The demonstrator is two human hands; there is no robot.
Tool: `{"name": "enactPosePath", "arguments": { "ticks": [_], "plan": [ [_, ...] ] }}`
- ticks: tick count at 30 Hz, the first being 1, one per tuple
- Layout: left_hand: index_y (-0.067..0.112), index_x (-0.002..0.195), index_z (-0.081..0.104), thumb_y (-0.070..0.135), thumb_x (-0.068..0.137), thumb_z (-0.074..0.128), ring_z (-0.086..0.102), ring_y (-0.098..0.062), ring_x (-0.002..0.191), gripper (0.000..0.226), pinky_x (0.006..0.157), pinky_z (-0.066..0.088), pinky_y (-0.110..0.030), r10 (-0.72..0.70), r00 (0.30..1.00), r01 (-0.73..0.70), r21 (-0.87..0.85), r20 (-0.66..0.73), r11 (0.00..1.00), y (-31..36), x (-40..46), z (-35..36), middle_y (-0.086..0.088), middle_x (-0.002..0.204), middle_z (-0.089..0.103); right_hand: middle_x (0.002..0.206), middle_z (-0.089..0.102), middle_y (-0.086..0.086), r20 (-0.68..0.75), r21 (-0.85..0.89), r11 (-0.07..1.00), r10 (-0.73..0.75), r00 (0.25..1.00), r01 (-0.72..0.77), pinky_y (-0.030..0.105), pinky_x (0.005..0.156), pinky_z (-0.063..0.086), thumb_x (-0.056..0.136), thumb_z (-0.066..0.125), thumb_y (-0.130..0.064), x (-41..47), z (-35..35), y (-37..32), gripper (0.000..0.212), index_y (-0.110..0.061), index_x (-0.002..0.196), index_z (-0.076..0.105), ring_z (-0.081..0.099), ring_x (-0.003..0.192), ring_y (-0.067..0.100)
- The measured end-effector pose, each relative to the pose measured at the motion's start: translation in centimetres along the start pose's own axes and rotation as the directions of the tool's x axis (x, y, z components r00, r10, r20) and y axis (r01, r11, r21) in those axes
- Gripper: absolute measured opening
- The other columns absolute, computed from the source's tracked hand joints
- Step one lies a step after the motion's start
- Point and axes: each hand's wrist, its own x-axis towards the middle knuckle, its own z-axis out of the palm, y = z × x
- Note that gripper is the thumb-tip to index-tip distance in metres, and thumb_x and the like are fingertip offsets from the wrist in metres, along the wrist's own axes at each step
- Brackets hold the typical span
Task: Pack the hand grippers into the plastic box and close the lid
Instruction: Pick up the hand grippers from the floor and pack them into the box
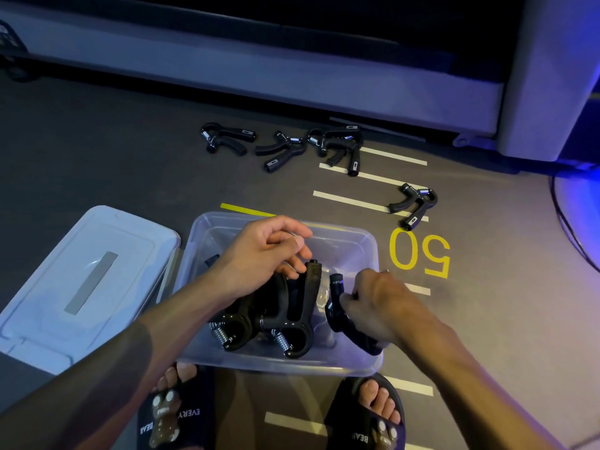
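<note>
A clear plastic box (363,241) sits on the floor in front of my feet. Several black hand grippers (302,313) with steel springs lie inside it. My right hand (373,303) grips another black hand gripper (344,323) at the box's right side, inside the rim. My left hand (263,251) hovers over the box's middle with its fingers loosely curled, holding nothing that I can see. The box's lid (87,277) lies flat on the floor to the left. Several more hand grippers (285,147) lie on the floor beyond the box, and one (412,206) lies off to the right.
My two feet in black slippers (367,414) stand just below the box. White floor stripes and a yellow "50" (418,254) mark the grey floor. A pale bed frame or bench (292,76) runs along the back. A dark cable (568,228) curves at the right edge.
</note>
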Motion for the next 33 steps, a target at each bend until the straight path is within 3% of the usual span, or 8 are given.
{"name": "enactPosePath", "arguments": {
  "ticks": [3, 6, 12, 18, 21, 24, 26, 33],
  "plan": [
    [0.004, 0.109, 0.065, 0.001, 0.101, 0.052, 0.068, -0.023, 0.071, 0.015, 0.065, 0.058, -0.031, -0.008, 1.0, 0.008, -0.003, -0.003, 1.0, -0.2, 0.0, -0.2, -0.014, 0.087, 0.072, 0.06, 0.065, 0.009, 0.09, 0.118, 0.992, 0.043, 0.995, -0.053, 0.026, 0.047, 0.049, 0.09, 0.053, -0.02, 1.9, 1.8, -0.4, 0.011, -0.01, 0.084, 0.054, 0.068, 0.056, 0.025],
    [0.002, 0.11, 0.065, 0.001, 0.101, 0.052, 0.068, -0.022, 0.07, 0.015, 0.064, 0.058, -0.03, -0.015, 1.0, 0.015, -0.004, -0.007, 1.0, -0.3, 0.0, -0.4, -0.013, 0.086, 0.072, 0.069, 0.072, 0.017, 0.181, 0.158, 0.98, 0.091, 0.979, -0.121, 0.037, 0.057, 0.062, 0.09, 0.049, -0.007, 2.6, 2.8, -1.2, 0.016, -0.002, 0.102, 0.059, 0.07, 0.055, 0.031],
    [0.001, 0.112, 0.064, 0.003, 0.101, 0.053, 0.068, -0.023, 0.071, 0.015, 0.065, 0.058, -0.03, -0.005, 1.0, 0.005, -0.016, -0.007, 1.0, -0.2, 0.1, -0.8, -0.016, 0.088, 0.073, 0.118, 0.066, 0.023, 0.105, 0.147, 0.988, 0.033, 0.994, -0.048, 0.042, 0.089, 0.057, 0.097, 0.05, -0.011, 3.7, 3.5, -1.2, 0.031, 0.001, 0.125, 0.057, 0.068, 0.106, 0.035],
    [-0.001, 0.113, 0.063, 0.001, 0.101, 0.053, 0.067, -0.023, 0.07, 0.016, 0.063, 0.058, -0.029, 0.007, 1.0, -0.007, -0.024, -0.013, 1.0, -0.1, 0.0, -1.2, -0.016, 0.087, 0.072, 0.13, 0.06, 0.014, 0.034, -0.18, 0.983, -0.036, 0.999, 0.041, 0.036, 0.091, 0.05, 0.096, 0.047, -0.017, 4.1, 4.6, -1.4, 0.045, -0.01, 0.14, 0.045, 0.059, 0.12, 0.033],
    [0.0, 0.111, 0.063, 0.001, 0.101, 0.053, 0.068, -0.022, 0.07, 0.015, 0.063, 0.058, -0.028, 0.008, 1.0, -0.008, -0.022, -0.012, 1.0, -0.1, -0.1, -1.4, -0.014, 0.086, 0.072, 0.119, 0.064, 0.016, 0.002, -0.097, 0.994, -0.049, 0.999, 0.049, 0.033, 0.073, 0.052, 0.096, 0.052, -0.025, 4.3, 3.9, -1.5, 0.027, -0.01, 0.118, 0.056, 0.068, 0.105, 0.035],
    [-0.001, 0.112, 0.063, 0.001, 0.101, 0.053, 0.068, -0.023, 0.07, 0.015, 0.063, 0.058, -0.028, 0.006, 1.0, -0.006, -0.026, -0.011, 1.0, -0.1, -0.1, -1.4, -0.014, 0.087, 0.072, 0.085, 0.071, 0.014, 0.135, 0.08, 0.996, -0.059, 0.989, 0.048, 0.022, 0.043, 0.043, 0.092, 0.054, -0.022, 4.2, 3.1, -1.3, 0.015, -0.007, 0.09, 0.057, 0.073, 0.061, 0.023],
    [-0.001, 0.112, 0.063, 0.001, 0.101, 0.052, 0.067, -0.023, 0.07, 0.016, 0.063, 0.057, -0.028, 0.004, 1.0, -0.004, -0.032, -0.011, 0.999, 0.0, 0.0, -1.4, -0.015, 0.087, 0.072, 0.074, 0.07, 0.011, 0.16, 0.116, 0.991, -0.079, 0.984, 0.061, 0.019, 0.039, 0.04, 0.09, 0.056, -0.021, 3.9, 2.6, -1.0, 0.016, -0.006, 0.086, 0.061, 0.063, 0.04, 0.016],
    [0.0, 0.11, 0.064, 0.001, 0.101, 0.052, 0.068, -0.022, 0.069, 0.015, 0.063, 0.057, -0.028, -0.002, 1.0, 0.001, -0.022, -0.014, 1.0, -0.1, 0.1, -1.4, -0.014, 0.086, 0.072, 0.086, 0.075, 0.015, 0.168, 0.114, 0.984, -0.152, 0.974, 0.134, 0.026, 0.053, 0.053, 0.087, 0.06, -0.022, 4.1, 2.4, -1.0, 0.02, -0.007, 0.091, 0.072, 0.066, 0.052, 0.017]
  ]
}}
